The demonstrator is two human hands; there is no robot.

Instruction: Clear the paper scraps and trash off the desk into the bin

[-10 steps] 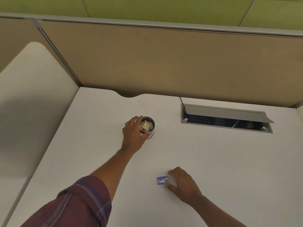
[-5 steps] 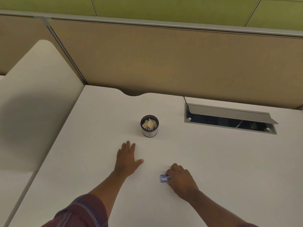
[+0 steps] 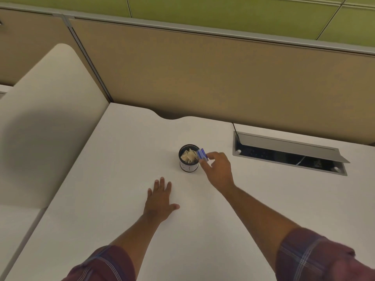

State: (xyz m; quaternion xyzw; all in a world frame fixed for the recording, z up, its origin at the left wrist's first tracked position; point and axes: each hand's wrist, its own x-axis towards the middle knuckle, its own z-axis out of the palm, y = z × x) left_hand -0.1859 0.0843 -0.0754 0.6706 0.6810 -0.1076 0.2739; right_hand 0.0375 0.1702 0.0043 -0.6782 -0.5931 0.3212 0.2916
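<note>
As the blue scrap reaches the bin, the drop is about to happen.

Pinched in a narrow grip between thumb and fingertips, the small blue scrap is held by the right hand just at the right edge of the bin's rim, tilted toward the opening so it should fall inside when let go. The small dark round bin stands mid-worktop and already holds crumpled pale paper scraps heaped close to the rim, so the new piece may perch on top. The left hand lies flat and empty on the worktop, fingers spread, nearer than the bin, likely as a brace. No other trash shows on the worktop.
</note>
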